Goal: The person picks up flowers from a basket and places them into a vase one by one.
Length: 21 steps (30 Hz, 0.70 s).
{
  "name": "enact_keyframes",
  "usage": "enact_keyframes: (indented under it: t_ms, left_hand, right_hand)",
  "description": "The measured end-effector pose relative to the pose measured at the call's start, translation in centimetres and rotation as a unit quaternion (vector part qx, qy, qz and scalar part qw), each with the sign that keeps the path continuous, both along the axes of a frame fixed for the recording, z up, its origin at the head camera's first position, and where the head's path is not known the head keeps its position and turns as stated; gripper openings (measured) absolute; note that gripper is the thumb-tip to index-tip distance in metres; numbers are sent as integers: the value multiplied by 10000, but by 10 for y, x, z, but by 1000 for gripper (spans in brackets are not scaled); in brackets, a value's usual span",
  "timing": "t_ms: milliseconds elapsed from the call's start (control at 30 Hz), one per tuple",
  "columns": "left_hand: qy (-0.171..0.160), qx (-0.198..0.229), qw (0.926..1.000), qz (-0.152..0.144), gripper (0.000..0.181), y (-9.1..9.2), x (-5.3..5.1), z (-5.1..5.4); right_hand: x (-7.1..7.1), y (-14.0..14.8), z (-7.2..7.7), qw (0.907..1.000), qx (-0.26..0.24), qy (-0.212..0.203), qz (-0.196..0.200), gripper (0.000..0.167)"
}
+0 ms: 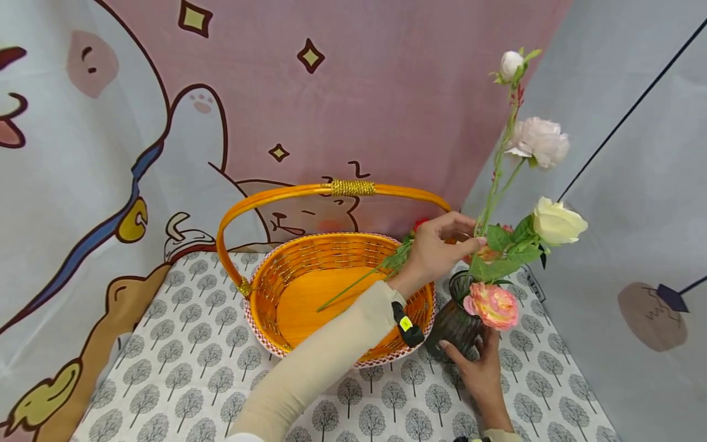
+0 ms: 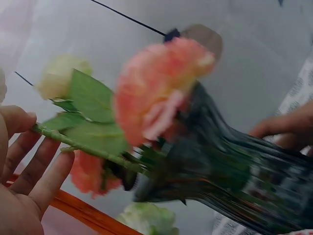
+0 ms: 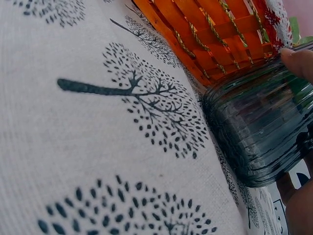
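1. Well, here's the counter (image 1: 166, 374), a tree-print cloth over it, carrying the whole scene.
2. Next down, the orange basket (image 1: 331, 253), handle up, with the vase standing just beside it.
3. And that dark glass vase (image 1: 455, 328)! The right grip (image 1: 479, 371) curls round its lower body, thumb on the basket side, fingers opposite. The step looks like settling a stem here: done well, brace low, squeeze lightly, guide the stem along its own line into the mouth.
4. Blooms crowd in: the cream rose (image 1: 558, 222) to the side, the pink-orange bloom (image 1: 493, 305) hanging at the mouth. Best to ease past their petals, never force.
5. Here's the slim stem (image 2: 93, 149), pinched between thumb and fingers of the left grip (image 1: 438, 247). It runs from those fingertips down to the vase mouth; how deep, I can't tell.
6. Smallest, the white bud (image 1: 512, 65), well above the left grip; a top that tall probably sways, so slow turns suit.
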<state>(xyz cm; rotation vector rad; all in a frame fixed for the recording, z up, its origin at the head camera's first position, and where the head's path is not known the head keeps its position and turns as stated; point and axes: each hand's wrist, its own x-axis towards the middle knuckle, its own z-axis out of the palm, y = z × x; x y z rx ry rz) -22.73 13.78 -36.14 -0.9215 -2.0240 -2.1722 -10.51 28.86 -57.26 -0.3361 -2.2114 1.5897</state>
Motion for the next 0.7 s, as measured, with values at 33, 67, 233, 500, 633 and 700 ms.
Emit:
enact_keyframes:
  t_ms: [33,67,233,500,633,700]
  left_hand:
    - [21,-78,10000,-8,19,0,1,-3]
    - [53,-152,9999,-18,17,1,1,-6]
    - [204,-648,9977,-27,14,1,6,-16]
    - [522,-1274,9905,-5,11,3,9,-31]
    - [968,-1717,9804,52,10,0,9,-36]
    - [1142,-1914,9748,15,12,-3,9,-37]
  right_hand:
    - [0,0,0,10000,2,3,10,113]
    - [0,-1,0,10000,-6,-10,17,113]
    - [1,-2,2,9999,-40,-83,74,112]
    - [1,0,2,9997,-163,-138,82,110]
    - [1,1,1,9996,-164,-180,119,109]
    - [1,0,2,9996,-175,-162,152,109]
